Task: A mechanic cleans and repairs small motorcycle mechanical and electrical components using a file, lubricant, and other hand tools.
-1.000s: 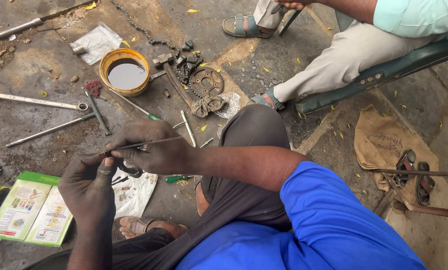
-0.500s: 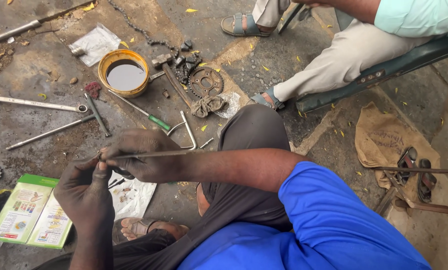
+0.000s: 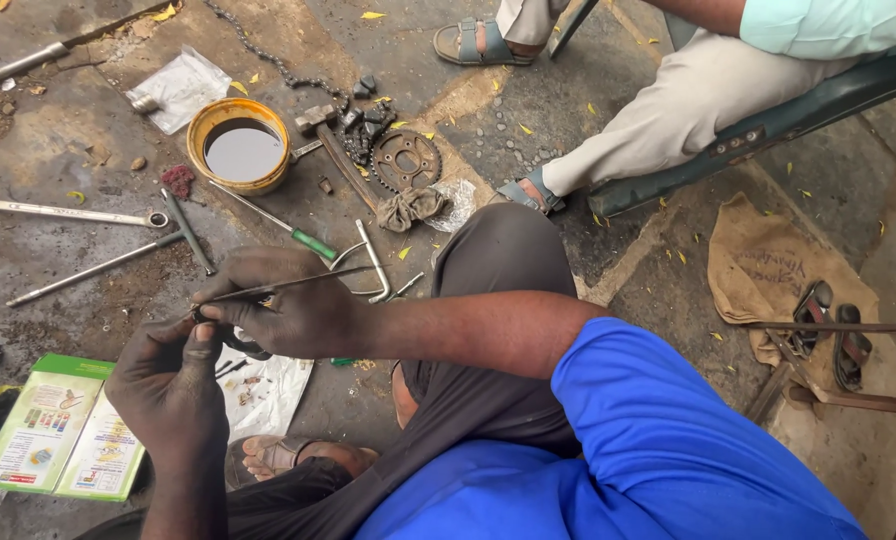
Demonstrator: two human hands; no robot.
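Hands meet low over the floor: right hand (image 3: 288,305) pinches a thin metal rod (image 3: 288,285), left hand (image 3: 168,385) clamps a small dark part (image 3: 233,340) beneath it, near a green box (image 3: 63,425).

Yellow tin (image 3: 215,118) (dark oil), blue shirt (image 3: 648,450)

Green-edged flat cardboard box (image 3: 63,435), bottom left on the ground: rectangular, pale face panels with small coloured pictures and print. Crumpled clear plastic wrapper (image 3: 180,88) top left, beside the yellow tin. Another clear plastic bag (image 3: 268,390) just right of the box, flat, greasy. Tan sack (image 3: 768,270) at right, with faded print, flat on the ground.
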